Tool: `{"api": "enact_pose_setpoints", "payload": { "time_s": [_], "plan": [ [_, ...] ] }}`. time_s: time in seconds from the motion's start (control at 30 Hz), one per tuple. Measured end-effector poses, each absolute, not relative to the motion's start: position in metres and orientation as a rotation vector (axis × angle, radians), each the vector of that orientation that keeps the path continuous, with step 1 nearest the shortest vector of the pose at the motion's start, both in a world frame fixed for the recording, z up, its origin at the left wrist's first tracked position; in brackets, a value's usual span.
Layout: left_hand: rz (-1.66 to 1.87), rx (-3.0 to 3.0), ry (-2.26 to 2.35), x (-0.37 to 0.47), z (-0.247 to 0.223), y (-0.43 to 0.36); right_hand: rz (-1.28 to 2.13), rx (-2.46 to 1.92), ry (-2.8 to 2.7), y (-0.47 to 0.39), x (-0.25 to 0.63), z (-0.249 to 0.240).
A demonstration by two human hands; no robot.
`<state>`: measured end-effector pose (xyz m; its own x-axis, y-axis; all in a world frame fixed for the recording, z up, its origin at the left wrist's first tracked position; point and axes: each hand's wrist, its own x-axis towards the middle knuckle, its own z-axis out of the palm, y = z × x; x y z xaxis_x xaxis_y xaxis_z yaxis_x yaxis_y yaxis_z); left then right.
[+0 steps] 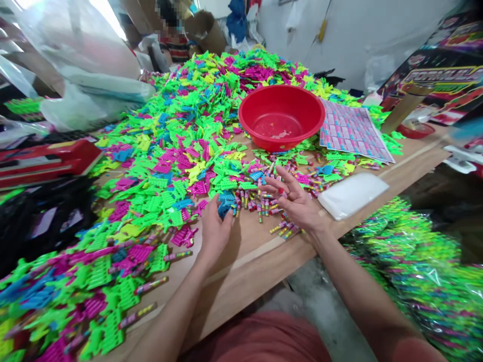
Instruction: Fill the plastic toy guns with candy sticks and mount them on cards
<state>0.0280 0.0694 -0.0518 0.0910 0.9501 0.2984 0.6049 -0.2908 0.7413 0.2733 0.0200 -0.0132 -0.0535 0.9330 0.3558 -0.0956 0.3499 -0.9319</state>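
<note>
My left hand (217, 229) is at the near edge of the pile, its thumb and fingers around a blue plastic piece (226, 199). To its right, my right hand (298, 203) is over the small tubes with its fingers spread; a small red spot shows between them, too small to name. Small printed tubes with pink and yellow wraps (264, 205) lie loose on the wooden table (241, 251) between and beyond my hands. Green, pink, blue and yellow plastic pieces (162, 196) are heaped to the left and behind.
A red basin (281, 120) rests on the heap. Right of it are a printed sheet (350, 129) and a stack of clear bags (353, 195). Filled bags (418, 271) stand below the table's right edge. A person (175, 45) is behind the heap.
</note>
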Motion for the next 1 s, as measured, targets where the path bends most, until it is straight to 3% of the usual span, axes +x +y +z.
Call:
{"api": "enact_pose_setpoints", "payload": {
  "time_s": [0.23,0.5,0.77,1.0],
  "plan": [
    [1.046,2.059,1.616,0.033,-0.046,0.087,1.065,-0.731,-1.232,0.003,0.257,-0.013],
    [0.859,2.166,1.599,0.032,-0.04,0.095,1.156,-0.973,-1.363,-0.009,0.252,-0.015],
    [1.029,1.975,1.583,-0.007,-0.038,0.07,0.876,-1.268,-1.612,-0.026,0.234,-0.036],
    [0.885,2.072,1.616,-0.01,-0.035,0.073,0.808,-1.279,-1.687,-0.031,0.224,-0.044]
  ]
}}
